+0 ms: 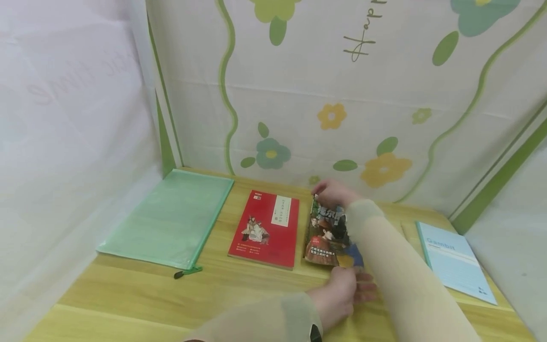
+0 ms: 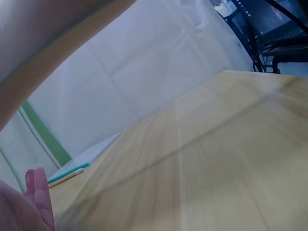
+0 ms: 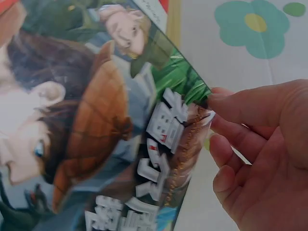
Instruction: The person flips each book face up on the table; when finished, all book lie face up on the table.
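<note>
A comic-style book point(image 1: 326, 232) with a cartoon cover lies between my hands, a figure in a brown cap showing large in the right wrist view. At its far edge my right hand point(image 1: 335, 194) pinches a corner between thumb and fingers point(image 3: 236, 108). My left hand point(image 1: 339, 294) is at the book's near edge, its fingers stretched out to the right; whether it bears on the book is hard to tell. In the left wrist view, straight fingers point(image 2: 39, 192) show low at the left edge. Left of the comic-style book lies a red book point(image 1: 267, 232).
A green zip pouch point(image 1: 166, 218) lies at the left of the wooden table point(image 1: 141, 294). Toward the right edge is a pale blue notebook point(image 1: 457, 261), partly near my right sleeve. White patterned cloth point(image 1: 295, 71) walls the back and sides.
</note>
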`<action>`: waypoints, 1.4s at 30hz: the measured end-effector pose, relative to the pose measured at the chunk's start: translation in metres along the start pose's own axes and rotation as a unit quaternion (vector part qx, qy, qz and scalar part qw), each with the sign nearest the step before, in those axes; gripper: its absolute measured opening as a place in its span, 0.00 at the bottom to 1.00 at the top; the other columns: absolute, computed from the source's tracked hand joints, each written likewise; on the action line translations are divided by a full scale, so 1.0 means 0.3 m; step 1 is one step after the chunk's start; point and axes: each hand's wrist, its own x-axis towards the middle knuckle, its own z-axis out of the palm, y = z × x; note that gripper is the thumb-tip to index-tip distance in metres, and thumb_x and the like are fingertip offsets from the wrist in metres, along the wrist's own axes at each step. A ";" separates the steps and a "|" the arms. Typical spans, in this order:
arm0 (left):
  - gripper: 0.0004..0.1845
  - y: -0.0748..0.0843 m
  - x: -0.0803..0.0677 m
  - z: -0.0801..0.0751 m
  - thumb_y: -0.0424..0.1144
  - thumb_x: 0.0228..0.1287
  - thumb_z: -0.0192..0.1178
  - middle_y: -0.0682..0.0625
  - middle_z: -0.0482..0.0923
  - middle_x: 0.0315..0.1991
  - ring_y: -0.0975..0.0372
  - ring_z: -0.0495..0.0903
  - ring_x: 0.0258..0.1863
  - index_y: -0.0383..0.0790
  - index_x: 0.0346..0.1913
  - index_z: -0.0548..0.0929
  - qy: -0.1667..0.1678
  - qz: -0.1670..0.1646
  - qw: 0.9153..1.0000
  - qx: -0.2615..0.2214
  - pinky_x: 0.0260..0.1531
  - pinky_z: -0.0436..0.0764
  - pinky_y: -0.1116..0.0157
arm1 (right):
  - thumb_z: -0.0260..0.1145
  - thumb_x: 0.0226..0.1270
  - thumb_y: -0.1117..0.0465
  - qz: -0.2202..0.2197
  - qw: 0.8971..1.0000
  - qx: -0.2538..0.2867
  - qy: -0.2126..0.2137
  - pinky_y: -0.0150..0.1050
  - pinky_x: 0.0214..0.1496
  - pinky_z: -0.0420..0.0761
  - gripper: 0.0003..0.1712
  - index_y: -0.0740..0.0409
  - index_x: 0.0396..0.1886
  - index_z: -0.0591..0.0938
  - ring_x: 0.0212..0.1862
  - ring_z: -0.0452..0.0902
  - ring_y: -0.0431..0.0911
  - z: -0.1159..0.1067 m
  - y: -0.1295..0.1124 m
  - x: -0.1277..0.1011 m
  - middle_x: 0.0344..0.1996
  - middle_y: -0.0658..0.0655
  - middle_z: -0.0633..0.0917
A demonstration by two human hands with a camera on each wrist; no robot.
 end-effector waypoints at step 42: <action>0.13 0.044 0.045 -0.052 0.40 0.73 0.50 0.34 0.83 0.33 0.44 0.85 0.36 0.32 0.50 0.71 -0.058 -0.035 0.998 0.016 0.39 0.85 0.45 | 0.60 0.68 0.70 -0.068 0.994 -0.091 0.001 0.55 0.59 0.76 0.19 0.74 0.56 0.77 0.57 0.75 0.64 0.038 0.191 0.019 0.53 0.70 0.80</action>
